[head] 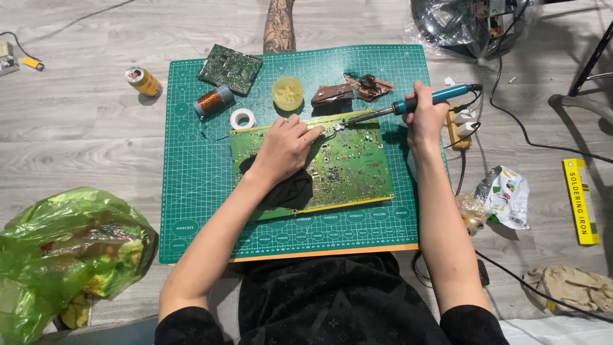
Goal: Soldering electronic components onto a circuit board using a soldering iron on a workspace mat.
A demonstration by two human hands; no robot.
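Now the right hand (424,115), fist closed round the blue soldering iron (408,104), touches its tip to the far edge of the green circuit board (345,163) mid-mat, the left hand (284,145) pressing it flat beside the joint, fingers loosely curled — soldering underway, a steady tip needed.

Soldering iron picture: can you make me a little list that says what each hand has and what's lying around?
left hand: pressing on the big circuit board, fingers near the iron's tip
right hand: gripping the soldering iron by its blue handle
under the board: green cutting mat
on the mat: small circuit board, copper wire coil, yellow tub
on the floor: drink can, green plastic bag
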